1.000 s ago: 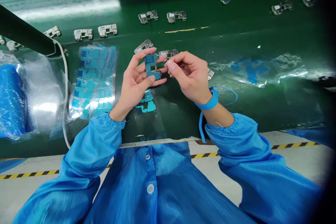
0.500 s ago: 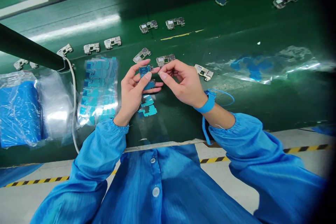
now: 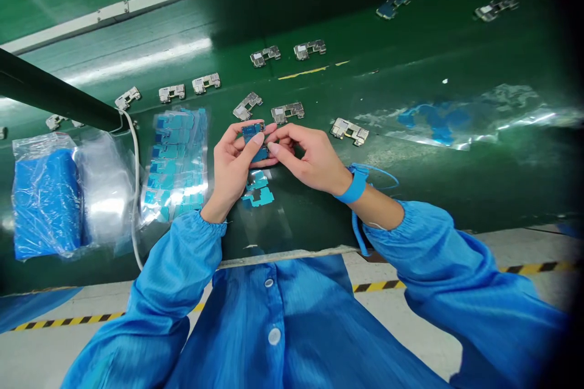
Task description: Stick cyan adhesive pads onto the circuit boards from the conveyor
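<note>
My left hand (image 3: 234,161) holds a blue circuit board (image 3: 252,130), its thumb across the face and its fingers behind. My right hand (image 3: 306,157) is closed in a pinch at the board's right edge, with the thumb tip against it. Whether a thin film is also between these fingertips cannot be made out. Just below the hands, a clear sheet with teal cut-out stickers (image 3: 261,196) lies on the green bench. Beyond the hands rest two silvery circuit boards, one tilted (image 3: 247,106) and one straighter (image 3: 288,112). Another board (image 3: 349,132) lies right of my right hand.
Sheets of teal stickers (image 3: 176,164) lie to the left, beside a white cable (image 3: 135,188) and a plastic-wrapped blue pack (image 3: 48,203). A dark post (image 3: 59,91) slants in from the left. Several boards line the green surface (image 3: 314,225). A blue wrist strap (image 3: 354,187) trails a cord.
My right fingertips have moved down and left, from the board's upper right to its right edge. The left hand still holds the board. The view has shifted slightly.
</note>
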Demonstrator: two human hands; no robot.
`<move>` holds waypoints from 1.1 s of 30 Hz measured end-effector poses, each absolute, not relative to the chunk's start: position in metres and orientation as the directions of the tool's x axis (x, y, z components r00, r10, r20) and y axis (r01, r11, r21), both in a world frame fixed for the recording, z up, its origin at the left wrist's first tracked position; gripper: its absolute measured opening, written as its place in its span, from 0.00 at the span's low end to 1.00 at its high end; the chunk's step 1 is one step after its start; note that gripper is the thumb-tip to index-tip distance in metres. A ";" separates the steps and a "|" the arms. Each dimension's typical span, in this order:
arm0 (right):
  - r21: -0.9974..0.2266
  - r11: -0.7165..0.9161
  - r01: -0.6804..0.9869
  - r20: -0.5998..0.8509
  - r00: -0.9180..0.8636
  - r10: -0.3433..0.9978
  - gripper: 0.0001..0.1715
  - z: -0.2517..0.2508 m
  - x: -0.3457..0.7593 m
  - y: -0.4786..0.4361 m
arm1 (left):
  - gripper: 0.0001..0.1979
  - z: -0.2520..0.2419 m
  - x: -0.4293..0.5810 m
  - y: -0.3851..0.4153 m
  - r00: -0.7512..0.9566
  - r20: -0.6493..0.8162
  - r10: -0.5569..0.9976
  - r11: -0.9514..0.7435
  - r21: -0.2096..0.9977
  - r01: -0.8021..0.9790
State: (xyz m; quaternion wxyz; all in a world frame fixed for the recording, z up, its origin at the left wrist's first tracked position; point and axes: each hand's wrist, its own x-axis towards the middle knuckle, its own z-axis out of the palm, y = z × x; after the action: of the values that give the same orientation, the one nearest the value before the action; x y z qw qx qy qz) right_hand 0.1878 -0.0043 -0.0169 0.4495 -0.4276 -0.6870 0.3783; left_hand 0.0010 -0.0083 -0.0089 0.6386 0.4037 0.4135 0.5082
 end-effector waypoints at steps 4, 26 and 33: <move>-0.918 0.314 0.241 0.256 -0.240 0.936 0.09 -0.019 0.186 -0.005 | 0.15 -0.009 0.002 -0.010 0.138 -0.111 0.984 0.153 0.923 -0.352; -0.323 0.209 0.923 -0.104 -0.254 0.962 0.22 0.001 0.230 0.248 | 0.14 -0.002 -0.007 0.002 0.066 -0.233 0.970 0.241 0.909 -0.341; -0.795 0.213 0.569 0.115 -0.204 0.972 0.15 0.016 0.215 0.206 | 0.11 -0.009 -0.007 0.004 0.101 -0.204 0.974 0.227 0.909 -0.348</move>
State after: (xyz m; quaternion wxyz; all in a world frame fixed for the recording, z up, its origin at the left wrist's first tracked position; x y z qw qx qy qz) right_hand 0.2153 0.2061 0.0158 0.3213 -0.5428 -0.7096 0.3141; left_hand -0.0069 0.0039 -0.0095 0.6500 0.3578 0.4369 0.5085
